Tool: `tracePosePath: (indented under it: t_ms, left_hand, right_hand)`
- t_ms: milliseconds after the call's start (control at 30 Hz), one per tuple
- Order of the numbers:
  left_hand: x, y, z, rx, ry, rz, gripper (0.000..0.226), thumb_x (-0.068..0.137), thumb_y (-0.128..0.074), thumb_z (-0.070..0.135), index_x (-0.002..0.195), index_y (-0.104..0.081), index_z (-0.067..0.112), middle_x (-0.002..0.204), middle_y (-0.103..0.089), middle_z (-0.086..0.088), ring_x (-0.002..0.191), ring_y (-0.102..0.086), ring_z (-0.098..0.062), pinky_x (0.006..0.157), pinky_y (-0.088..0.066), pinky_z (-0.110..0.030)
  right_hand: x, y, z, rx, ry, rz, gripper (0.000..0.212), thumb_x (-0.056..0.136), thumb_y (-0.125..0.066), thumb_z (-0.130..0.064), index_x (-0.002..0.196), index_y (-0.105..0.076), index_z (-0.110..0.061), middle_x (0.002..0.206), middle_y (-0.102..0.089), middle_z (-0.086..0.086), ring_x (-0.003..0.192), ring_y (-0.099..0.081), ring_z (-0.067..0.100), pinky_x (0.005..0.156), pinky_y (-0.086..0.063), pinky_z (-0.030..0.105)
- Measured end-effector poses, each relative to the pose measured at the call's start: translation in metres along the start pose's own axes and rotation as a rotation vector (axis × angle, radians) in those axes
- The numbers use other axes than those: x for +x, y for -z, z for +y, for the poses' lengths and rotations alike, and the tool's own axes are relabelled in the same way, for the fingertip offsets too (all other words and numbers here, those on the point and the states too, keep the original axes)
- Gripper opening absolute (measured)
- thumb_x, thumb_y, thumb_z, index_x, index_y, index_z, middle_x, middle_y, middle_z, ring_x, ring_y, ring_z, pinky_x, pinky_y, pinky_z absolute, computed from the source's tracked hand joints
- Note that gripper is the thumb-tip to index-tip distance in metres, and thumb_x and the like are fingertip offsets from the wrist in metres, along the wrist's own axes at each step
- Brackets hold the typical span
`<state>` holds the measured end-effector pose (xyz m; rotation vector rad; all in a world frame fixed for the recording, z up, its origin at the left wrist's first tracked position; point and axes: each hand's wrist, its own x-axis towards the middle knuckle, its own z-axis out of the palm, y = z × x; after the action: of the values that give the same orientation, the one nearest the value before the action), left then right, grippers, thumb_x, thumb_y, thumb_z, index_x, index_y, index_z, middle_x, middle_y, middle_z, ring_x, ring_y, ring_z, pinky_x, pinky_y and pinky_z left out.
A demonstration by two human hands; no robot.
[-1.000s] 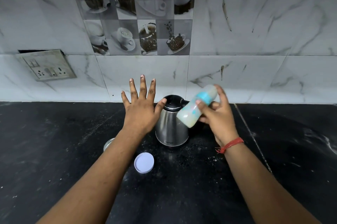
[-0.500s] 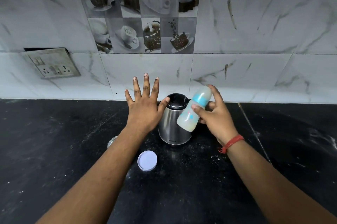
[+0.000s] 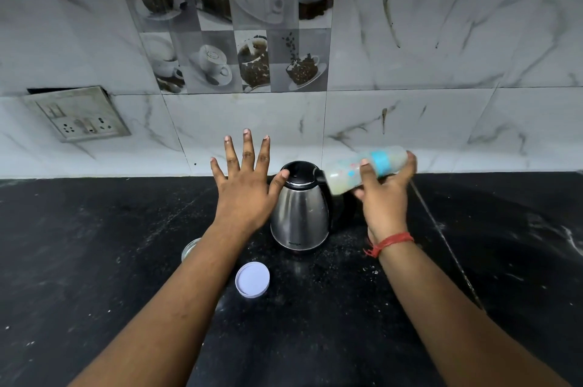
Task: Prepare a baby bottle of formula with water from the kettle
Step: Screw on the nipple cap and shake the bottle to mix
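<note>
We judge the mixing step to be in hand: our right hand (image 3: 383, 197) grips the baby bottle (image 3: 367, 167) nearly on its side, thumb over the front of the body and the other fingers wrapped behind it, the base end toward the kettle (image 3: 299, 213) and the capped end out past our fingertips. The bottle is blurred, which reads as shaking. Inside, a pale milky liquid shows through the clear wall below a blue band; we cannot tell how full it is. Our left hand (image 3: 244, 188) hovers with all fingers splayed wide and nothing in it, the thumb tip at the kettle's black lid, touching or just short of it. The kettle stands upright between the two hands, lid down, contents hidden. Nearer us than the left fingers, a white lid (image 3: 252, 279) lies flat on the dark counter (image 3: 94, 260), and under the left forearm peeks the rim of a small jar (image 3: 190, 248), contents unseen. Next would be righting the bottle and checking for lumps, with the cap kept tight.
</note>
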<state>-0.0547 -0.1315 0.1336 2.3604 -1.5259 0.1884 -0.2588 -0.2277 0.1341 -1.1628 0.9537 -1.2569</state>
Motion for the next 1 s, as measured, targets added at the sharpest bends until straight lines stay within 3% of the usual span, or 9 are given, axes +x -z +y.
tracePosePath:
  t_ms: [100,267,400,533,667,800,833,933,1000]
  left_hand:
    - [0.001,0.000,-0.002,-0.007,0.002,0.011,0.078,0.094,-0.003,0.073,0.160,0.016,0.036,0.167,0.029,-0.002,0.152,0.031,-0.033,0.122,0.007,-0.066]
    - [0.001,-0.001,-0.001,-0.003,0.002,0.005,0.078,0.095,-0.003,0.073,0.160,0.016,0.035,0.168,0.028,-0.003,0.152,0.030,-0.034,0.122,0.007,-0.066]
    - [0.001,-0.002,-0.001,-0.010,0.002,0.006,0.078,0.095,-0.004,0.072,0.160,0.016,0.035,0.168,0.028,-0.002,0.152,0.030,-0.034,0.122,0.008,-0.066]
    - [-0.001,-0.005,0.002,-0.014,0.002,-0.012,0.078,0.095,-0.004,0.072,0.160,0.017,0.035,0.167,0.029,-0.002,0.152,0.032,-0.033,0.122,0.009,-0.066]
    - [-0.002,-0.005,0.000,-0.021,-0.001,0.005,0.077,0.096,-0.006,0.072,0.161,0.014,0.035,0.168,0.027,-0.002,0.152,0.031,-0.033,0.122,0.009,-0.066]
    - [-0.001,-0.002,-0.001,-0.035,0.018,0.002,0.079,0.094,-0.004,0.073,0.161,0.014,0.035,0.168,0.027,-0.001,0.152,0.031,-0.033,0.122,0.008,-0.066]
    - [-0.002,-0.001,-0.002,-0.028,0.014,0.004,0.079,0.094,-0.003,0.073,0.161,0.014,0.035,0.168,0.027,-0.002,0.152,0.031,-0.033,0.122,0.008,-0.066]
    - [-0.002,0.000,-0.004,-0.036,0.015,0.011,0.082,0.091,0.000,0.075,0.161,0.012,0.035,0.169,0.026,-0.002,0.152,0.030,-0.033,0.122,0.007,-0.066]
    - [-0.002,0.001,-0.005,-0.047,0.026,0.012,0.083,0.090,0.001,0.076,0.161,0.013,0.035,0.169,0.025,-0.002,0.153,0.030,-0.033,0.122,0.007,-0.067]
  right_hand:
    - [-0.006,0.000,0.003,-0.135,-0.053,-0.278,0.079,0.091,-0.073,-0.010,0.151,-0.031,-0.039,0.116,-0.069,0.011,0.101,-0.072,0.021,0.068,-0.061,0.032]
    - [0.004,0.005,-0.006,0.048,0.022,0.029,0.073,0.095,-0.068,-0.018,0.151,-0.024,-0.036,0.123,-0.065,0.008,0.104,-0.070,0.017,0.069,-0.061,0.031]
    - [0.000,0.002,-0.007,-0.077,-0.090,-0.282,0.075,0.092,-0.071,-0.008,0.151,-0.032,-0.034,0.115,-0.069,0.013,0.107,-0.071,0.025,0.073,-0.064,0.039]
    - [0.000,-0.006,-0.006,0.072,-0.021,-0.005,0.074,0.095,-0.068,-0.017,0.152,-0.024,-0.035,0.122,-0.066,0.011,0.106,-0.071,0.021,0.080,-0.063,0.047]
    - [-0.006,-0.009,-0.005,-0.148,-0.057,-0.320,0.074,0.090,-0.075,-0.014,0.148,-0.036,-0.040,0.107,-0.073,0.009,0.099,-0.074,0.023,0.080,-0.062,0.052]
    - [0.001,-0.006,-0.012,0.120,0.022,0.013,0.068,0.095,-0.068,-0.014,0.146,-0.029,-0.036,0.115,-0.066,0.008,0.098,-0.072,0.017,0.070,-0.062,0.034]
    - [0.000,-0.008,-0.015,0.070,0.032,0.009,0.070,0.095,-0.068,-0.015,0.148,-0.027,-0.035,0.116,-0.065,0.008,0.097,-0.072,0.017,0.068,-0.061,0.032]
    - [-0.001,-0.007,-0.013,-0.166,-0.022,-0.286,0.071,0.091,-0.072,-0.012,0.147,-0.035,-0.038,0.108,-0.071,0.010,0.096,-0.074,0.020,0.065,-0.061,0.031]
    - [-0.001,-0.003,-0.019,-0.048,-0.032,-0.197,0.068,0.092,-0.071,-0.011,0.145,-0.037,-0.036,0.109,-0.071,0.010,0.095,-0.074,0.016,0.068,-0.063,0.034]
